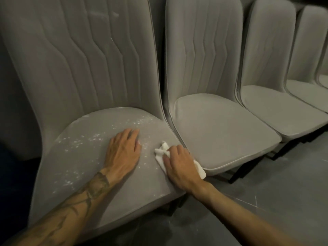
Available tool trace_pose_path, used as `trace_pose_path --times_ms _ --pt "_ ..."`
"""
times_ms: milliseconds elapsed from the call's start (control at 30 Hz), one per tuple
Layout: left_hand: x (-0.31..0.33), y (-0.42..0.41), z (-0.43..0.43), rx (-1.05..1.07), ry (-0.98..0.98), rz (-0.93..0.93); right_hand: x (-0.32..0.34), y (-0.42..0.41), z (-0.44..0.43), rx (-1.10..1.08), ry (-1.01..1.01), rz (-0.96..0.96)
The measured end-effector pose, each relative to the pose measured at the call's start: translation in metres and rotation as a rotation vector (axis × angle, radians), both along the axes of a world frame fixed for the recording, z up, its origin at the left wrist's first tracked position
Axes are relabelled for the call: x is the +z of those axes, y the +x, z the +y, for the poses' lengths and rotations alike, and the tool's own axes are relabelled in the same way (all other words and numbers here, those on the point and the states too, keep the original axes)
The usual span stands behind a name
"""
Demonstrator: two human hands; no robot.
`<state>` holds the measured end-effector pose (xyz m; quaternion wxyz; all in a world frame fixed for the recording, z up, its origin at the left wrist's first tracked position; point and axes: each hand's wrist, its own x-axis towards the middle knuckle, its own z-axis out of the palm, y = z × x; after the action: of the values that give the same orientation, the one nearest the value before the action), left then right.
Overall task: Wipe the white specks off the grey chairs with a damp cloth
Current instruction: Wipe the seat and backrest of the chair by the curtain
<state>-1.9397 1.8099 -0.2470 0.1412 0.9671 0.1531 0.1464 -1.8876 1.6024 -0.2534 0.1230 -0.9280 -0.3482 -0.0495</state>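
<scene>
Two hands rest on the seat of the nearest grey chair (83, 189). The left hand (122, 153) lies flat, fingers straight and close together, holding nothing; it appears to brace the cushion. The right hand (179, 166) presses the cloth (160, 151) onto the seat near its right edge. Its fingers are bent over the cloth and grip it. A crumpled end bunches just beyond the fingertips, and a flatter end protrudes from under the heel of the hand.

Step in hand: wiping the first seat, judged to be at an early stage. The white specks (96, 137) lie scattered beyond the left fingertips toward the backrest (79, 59), outboard of the left little finger, and in a thin band between the two hands.

Next move, as a judgement: sweep the cloth across that band toward the left fingers with firm, even pressure. The left hand covers part of the speckled area and would need to lift or shift first.

Materials: the upholstery looks like a matt, short-nap fabric with piped edges and stitched vertical channels in the backrest. The seat is rounded and padded. The cloth is white, thin and soft. The specks look powdery and may smear rather than lift. The second chair (221, 132), just beyond the right little finger, shows no distinct specks.
</scene>
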Motion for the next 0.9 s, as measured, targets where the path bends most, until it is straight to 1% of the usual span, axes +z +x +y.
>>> trace_pose_path --times_ms 100,167,233,267,333,367,400,433,500,533,567,600,667,733,767,833,900 --pt "0.004 -0.016 0.025 0.007 0.018 0.019 -0.001 0.014 0.015 0.035 -0.067 -0.016" --pt "0.008 -0.026 0.043 0.039 0.011 0.028 0.002 0.039 0.025 -0.060 -0.086 -0.003" --pt "0.010 -0.038 0.061 0.094 0.009 0.062 0.007 0.061 0.041 -0.207 -0.184 -0.017" --pt "0.009 -0.045 0.072 0.124 0.004 0.070 0.009 0.068 0.052 -0.278 -0.201 -0.023" --pt "0.006 -0.058 0.093 0.187 0.000 0.064 0.007 0.073 0.081 -0.348 -0.165 -0.021" --pt "0.004 -0.064 0.101 0.206 0.010 0.067 0.006 0.072 0.094 -0.332 -0.114 -0.039" --pt "0.003 -0.067 0.110 0.218 0.022 0.078 0.004 0.071 0.106 -0.267 -0.054 -0.066" --pt "0.002 -0.069 0.117 0.224 0.024 0.093 0.002 0.071 0.112 -0.158 -0.052 -0.091" --pt "0.000 -0.072 0.130 0.227 0.009 0.122 0.001 0.081 0.113 0.033 -0.107 -0.016" --pt "0.000 -0.072 0.135 0.212 0.010 0.132 0.002 0.092 0.110 0.049 -0.120 0.025" --pt "0.000 -0.073 0.138 0.196 0.013 0.136 0.003 0.105 0.107 0.020 -0.097 0.039" --pt "0.002 -0.074 0.140 0.186 0.013 0.138 0.004 0.116 0.107 -0.050 -0.070 0.029" --pt "0.004 -0.077 0.146 0.181 0.023 0.127 0.005 0.125 0.122 -0.169 -0.084 -0.040" --pt "0.002 -0.080 0.152 0.209 0.027 0.115 0.003 0.117 0.152 -0.207 -0.079 -0.036" --pt "0.000 -0.082 0.154 0.229 0.015 0.112 0.000 0.110 0.164 -0.179 -0.078 -0.036" --pt "-0.005 -0.083 0.154 0.265 -0.017 0.095 -0.007 0.106 0.175 -0.032 -0.047 -0.073" --pt "-0.010 -0.083 0.153 0.278 -0.037 0.065 -0.007 0.115 0.166 0.090 0.003 -0.035"
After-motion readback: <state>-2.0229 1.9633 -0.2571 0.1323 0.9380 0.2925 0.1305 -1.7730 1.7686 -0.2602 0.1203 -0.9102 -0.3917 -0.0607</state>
